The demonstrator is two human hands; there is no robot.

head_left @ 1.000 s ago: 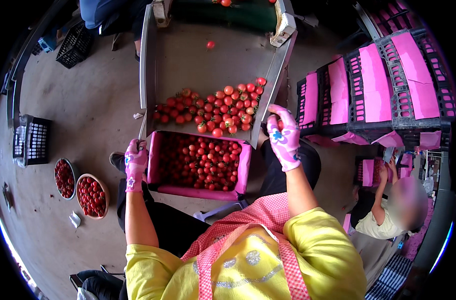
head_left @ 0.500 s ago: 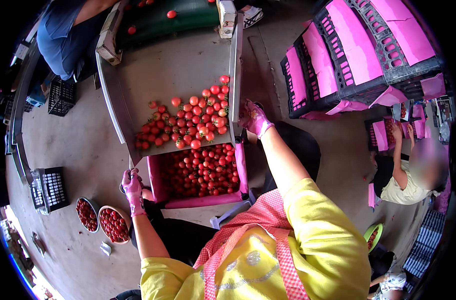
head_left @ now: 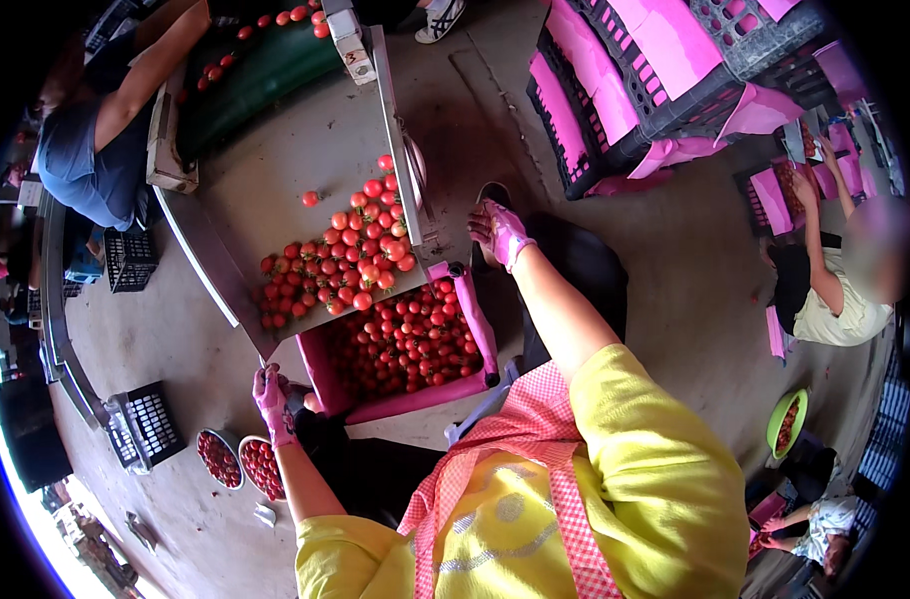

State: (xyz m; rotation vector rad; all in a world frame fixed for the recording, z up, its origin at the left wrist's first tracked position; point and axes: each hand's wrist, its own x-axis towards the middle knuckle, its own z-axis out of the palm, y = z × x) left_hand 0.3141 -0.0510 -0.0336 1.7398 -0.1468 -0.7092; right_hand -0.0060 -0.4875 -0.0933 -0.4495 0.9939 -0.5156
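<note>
Red cherry tomatoes (head_left: 350, 250) lie heaped at the lower end of a metal chute (head_left: 240, 215). Just below its lip is a pink-lined crate (head_left: 482, 324), well filled with more tomatoes (head_left: 410, 339). At the chute's lower left corner, my left hand (head_left: 274, 407) in a pink glove has its fingers closed; whatever they grip is too small to make out. My right hand (head_left: 505, 236), gloved likewise, hangs apart from the chute's right wall, fingers spread and holding nothing visible.
A green conveyor belt (head_left: 265, 95) carries tomatoes above the chute. Black crates with pink liners (head_left: 664, 60) are stacked at upper right. Tomato-filled bowls (head_left: 219, 459) and a black basket (head_left: 147, 427) stand on the left floor. Co-workers (head_left: 90, 165) are at both sides.
The view has turned, so chute and crate appear tilted. My right hand has come away from the chute's right wall. My left hand stays by the lower left corner.
</note>
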